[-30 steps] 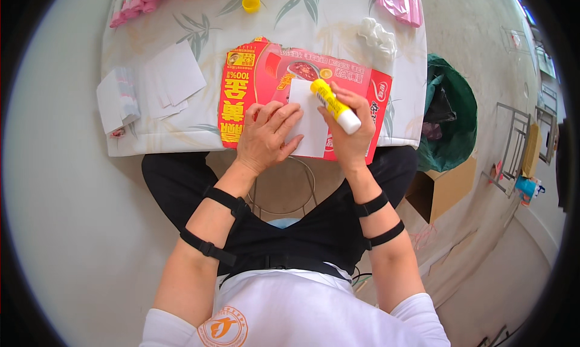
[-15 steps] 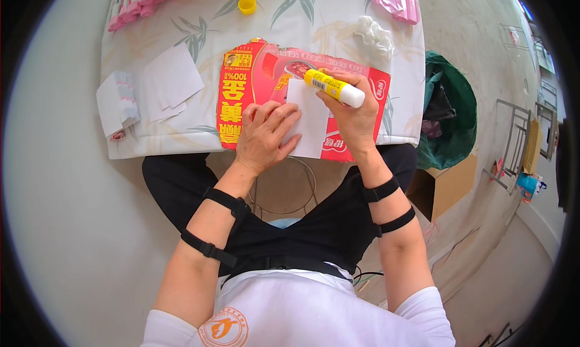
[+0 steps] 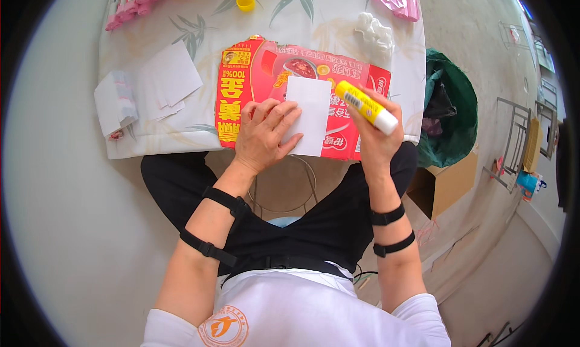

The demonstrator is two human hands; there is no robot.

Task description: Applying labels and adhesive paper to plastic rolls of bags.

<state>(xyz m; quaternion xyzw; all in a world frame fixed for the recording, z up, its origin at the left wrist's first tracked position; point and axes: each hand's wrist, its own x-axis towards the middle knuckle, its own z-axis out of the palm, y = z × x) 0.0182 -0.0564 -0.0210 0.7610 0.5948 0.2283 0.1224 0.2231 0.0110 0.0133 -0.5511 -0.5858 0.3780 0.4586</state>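
A white rectangle of paper (image 3: 312,114) lies on a flattened red cardboard piece (image 3: 272,63) at the near edge of the table. My left hand (image 3: 266,132) lies over the paper's left edge with its fingers stretched out, pressing it against the cardboard. In my right hand (image 3: 382,135) is a yellow and white glue stick (image 3: 366,107), tilted, with its white end toward me. It is raised to the right of the paper, apart from it. A small yellow cap (image 3: 246,2) stands at the far side of the table.
Loose white sheets (image 3: 172,75) and a stack of folded white papers (image 3: 115,105) lie to the left. Pink rolls (image 3: 136,0) sit far left, a pink bundle (image 3: 397,0) far right, near crumpled white material (image 3: 376,36). A green bag (image 3: 450,141) and cardboard box (image 3: 450,184) stand right.
My right hand has moved right with the glue stick, away from the paper, uncovering the paper's right side. My left hand has stayed in place.
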